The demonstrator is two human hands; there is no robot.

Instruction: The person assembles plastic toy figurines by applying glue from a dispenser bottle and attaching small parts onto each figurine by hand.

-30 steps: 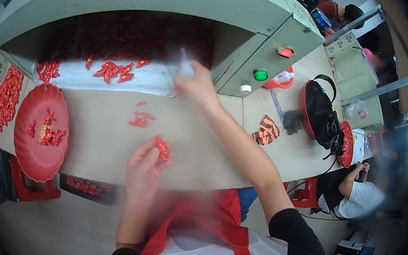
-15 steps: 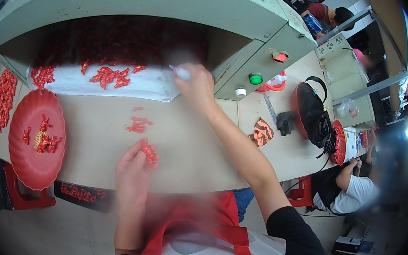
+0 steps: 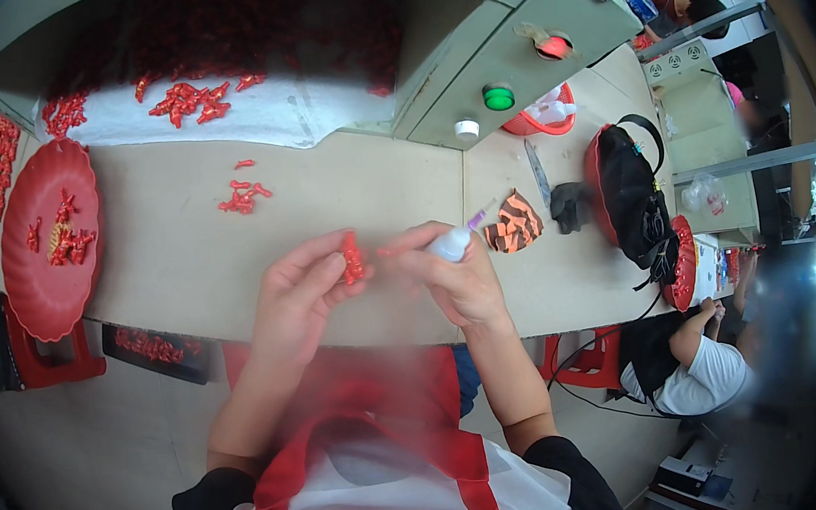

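Between the thumb and fingers of my left hand (image 3: 294, 293) is a small glossy red figurine (image 3: 352, 259), held upright above the table. My right hand (image 3: 464, 289) is closed around a small white squeeze bottle (image 3: 451, 244), whose purple needle tip (image 3: 480, 215) points away to the right. At its fingertips, close to the figurine, shows a tiny red piece (image 3: 386, 251), slightly blurred. Just beyond my hands lie a few loose red pieces (image 3: 242, 197) on the table (image 3: 164, 232).
A pale green machine housing (image 3: 536, 49) spans the far side, with red pieces (image 3: 189, 101) on its white sheet (image 3: 282, 123). Left is a scalloped red tray (image 3: 29, 288). To the right lie a striped cloth (image 3: 515, 223), a knife (image 3: 537, 170) and a black bag (image 3: 629, 205). Other people sit nearby.
My right hand has come back from the machine opening to beside my left, still holding the bottle and now with a tiny red piece. My left hand has moved slightly right with the figurine.
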